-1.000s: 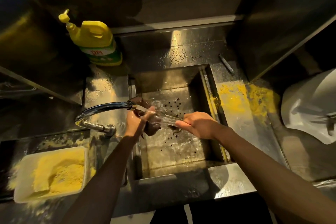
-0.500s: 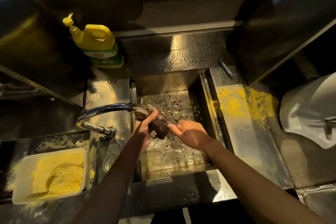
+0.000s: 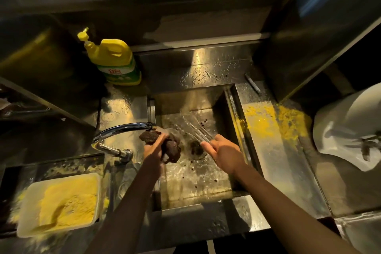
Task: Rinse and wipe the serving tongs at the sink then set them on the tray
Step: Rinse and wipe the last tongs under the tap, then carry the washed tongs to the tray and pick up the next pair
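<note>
Over the steel sink [image 3: 237, 113], my right hand [image 3: 223, 153] grips one end of the metal serving tongs [image 3: 195, 129]. The tongs are motion-blurred and point up and left toward the sink's back wall. My left hand [image 3: 153, 147] is closed on a dark brown scrubbing cloth [image 3: 172, 148] just below the spout of the chrome faucet [image 3: 121, 129]. Cloth and tongs are apart, with the round drain [image 3: 195, 149] showing between my hands. Water glistens on the sink floor.
A yellow dish-soap bottle [image 3: 115, 62] stands behind the faucet. A white tub of yellow powder [image 3: 59, 204] sits at the front left. Yellow powder [image 3: 274, 121] is spilled on the counter right of the sink. A white bag-like object [image 3: 350, 126] lies far right.
My hands have drawn apart: the cloth has come off the tongs, and my right hand has swung the tongs out toward the back of the sink. The drain now shows.
</note>
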A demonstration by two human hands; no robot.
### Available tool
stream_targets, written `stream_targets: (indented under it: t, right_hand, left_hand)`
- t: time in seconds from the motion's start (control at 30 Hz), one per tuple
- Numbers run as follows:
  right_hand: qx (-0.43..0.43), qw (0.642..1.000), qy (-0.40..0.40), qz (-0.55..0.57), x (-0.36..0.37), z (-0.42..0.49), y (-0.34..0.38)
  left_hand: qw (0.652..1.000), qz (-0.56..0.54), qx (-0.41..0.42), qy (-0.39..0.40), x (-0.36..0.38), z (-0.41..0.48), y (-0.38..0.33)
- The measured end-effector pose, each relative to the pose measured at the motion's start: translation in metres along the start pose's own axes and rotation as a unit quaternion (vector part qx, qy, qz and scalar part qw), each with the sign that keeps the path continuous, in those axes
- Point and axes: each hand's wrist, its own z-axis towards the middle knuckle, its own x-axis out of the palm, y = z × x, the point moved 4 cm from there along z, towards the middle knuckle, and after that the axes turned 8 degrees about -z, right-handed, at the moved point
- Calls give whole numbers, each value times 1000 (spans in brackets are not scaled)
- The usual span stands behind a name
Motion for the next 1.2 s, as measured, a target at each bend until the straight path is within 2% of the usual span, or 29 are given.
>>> stream_targets:
  t: [0.07,0.2,0.33,0.4,0.53,0.67,0.93,1.2]
  right_hand:
    - [-8,1000,-14,8,-8,-2,6]
    - [-22,999,-32,29,-39,-7,8]
    - [-27,997,-56,44,-65,-12,-4]
    - [-37,995,-85,43,-81,-18,-11]
    - [-11,985,-149,84,-109,-38,-37]
    - [-5,974,-195,113,-142,-64,-72]
    - [33,945,-276,174,-212,-140,-161]
    - [74,877,-433,195,-280,-248,-262]
  left_hand:
    - [999,22,2,32,10,-8,1]
    - [998,18,-41,37,37,-27,0]
    - [996,54,-13,74,66,-47,-8]
    - [992,69,6,110,83,-56,-12]
    - [988,76,-17,131,122,-81,-17]
    - [979,78,-9,186,173,-114,-16]
    - [946,141,67,284,293,-186,18]
    - [892,168,85,411,412,-285,71]
